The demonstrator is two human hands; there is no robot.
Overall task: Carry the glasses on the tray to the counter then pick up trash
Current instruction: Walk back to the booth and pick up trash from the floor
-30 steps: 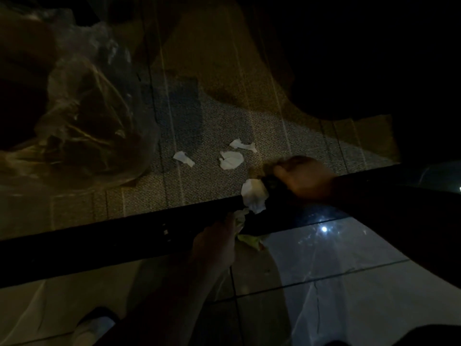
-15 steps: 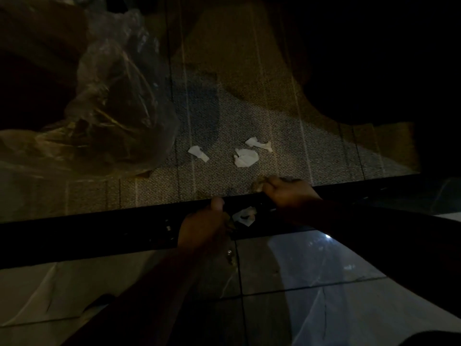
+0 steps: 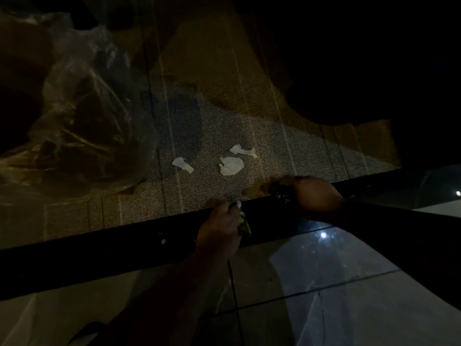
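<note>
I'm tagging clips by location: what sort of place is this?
Probably an indoor room at night, seen at floor level: a patterned carpet meets glossy floor tiles at a dark threshold strip. Torn paper scraps and a clear plastic bag lie on the carpet. Too dark to say more.

Left hand fisted; right hand curled, both reaching forward.

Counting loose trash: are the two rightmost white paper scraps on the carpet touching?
Apart. The head view shows carpet between the upper scrap and the rounder scrap.
</note>
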